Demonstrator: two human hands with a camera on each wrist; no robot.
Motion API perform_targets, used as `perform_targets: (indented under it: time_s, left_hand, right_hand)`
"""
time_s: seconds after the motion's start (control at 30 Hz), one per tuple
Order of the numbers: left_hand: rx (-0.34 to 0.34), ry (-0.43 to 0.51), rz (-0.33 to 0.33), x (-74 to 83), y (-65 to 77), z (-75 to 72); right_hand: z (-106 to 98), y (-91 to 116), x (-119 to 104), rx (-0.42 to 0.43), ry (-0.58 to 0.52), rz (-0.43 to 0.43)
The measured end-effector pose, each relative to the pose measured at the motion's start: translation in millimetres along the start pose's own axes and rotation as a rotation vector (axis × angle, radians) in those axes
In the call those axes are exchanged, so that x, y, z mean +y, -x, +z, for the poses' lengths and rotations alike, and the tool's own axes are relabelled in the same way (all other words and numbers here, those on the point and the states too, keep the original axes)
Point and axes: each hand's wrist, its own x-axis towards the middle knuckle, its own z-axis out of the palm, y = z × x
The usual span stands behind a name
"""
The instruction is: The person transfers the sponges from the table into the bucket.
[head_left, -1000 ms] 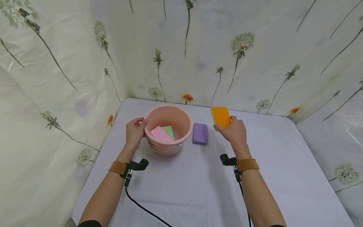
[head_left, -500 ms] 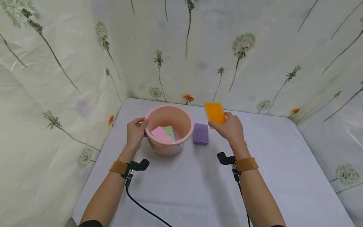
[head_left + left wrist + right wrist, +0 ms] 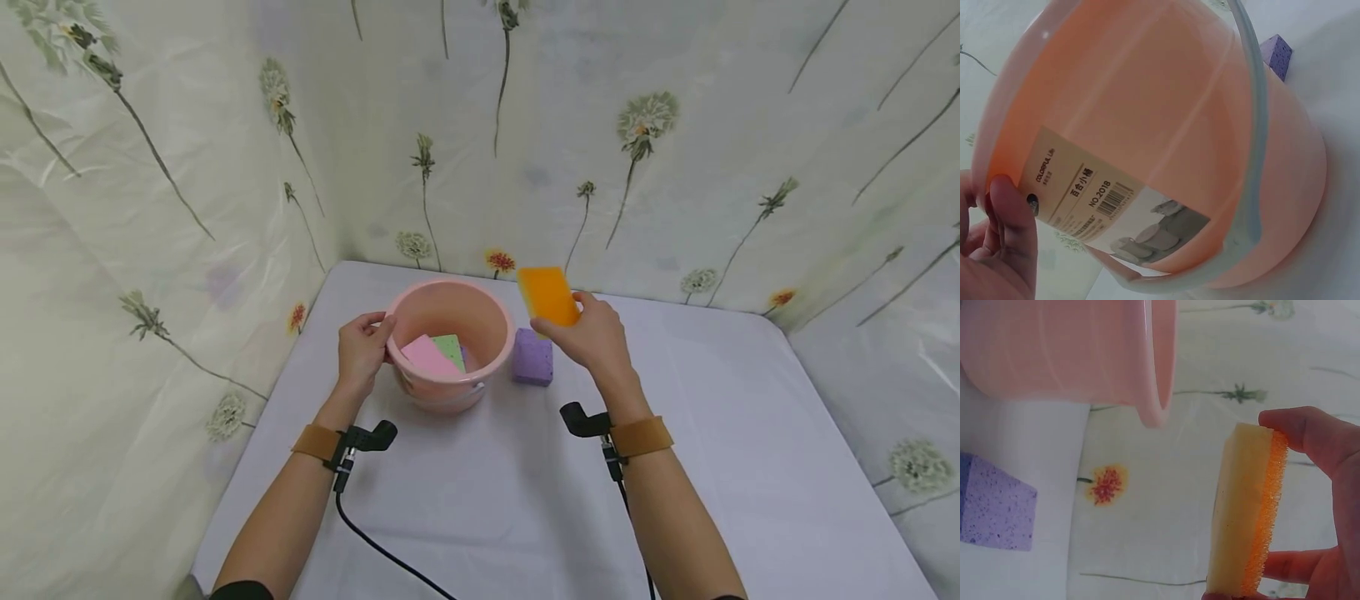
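Note:
A pink bucket [image 3: 442, 393] stands toward the back left of the table. My left hand [image 3: 362, 354] grips its rim at the left side, thumb over the edge. Inside lie a pink sponge [image 3: 431, 357], a green sponge [image 3: 451, 350] and a sliver of something purple. My right hand [image 3: 596, 333] pinches an orange and pale yellow sponge [image 3: 550, 296] by its edges, raised to the right of the bucket. In the right wrist view, that sponge [image 3: 1244, 509] shows its coarse orange face and smooth yellow body. A purple sponge [image 3: 532, 358] lies on the table, partly behind the right hand.
A white cloth covers the table [image 3: 480, 508]. Flower-printed sheeting [image 3: 570, 108] rises behind the table and at both sides. A pale handle [image 3: 1259, 144] hangs down the bucket's side, by a printed label [image 3: 1110, 197]. Black cables [image 3: 390, 567] trail from both wrist cameras.
My right hand has carried the orange and yellow sponge leftward, closer to the bucket, and now overlaps the purple sponge. The left hand keeps its grip on the rim.

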Motion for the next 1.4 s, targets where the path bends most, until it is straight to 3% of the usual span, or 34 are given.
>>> perform_targets:
  time_s: [0.73, 1.2, 1.4]
  left_hand:
    - [-0.007, -0.014, -0.033, 1.2, 0.9, -0.1]
    - [-0.005, 0.002, -0.039, 1.9, -1.3, 1.2]
    - [0.002, -0.032, -0.048, 1.5, -1.2, -0.2]
  right_hand:
    - [47, 6, -53, -0.054, -0.029, -0.115]
    - [67, 10, -72, -0.087, -0.030, -0.182]
    - [79, 12, -74, -0.135, -0.062, -0.216]
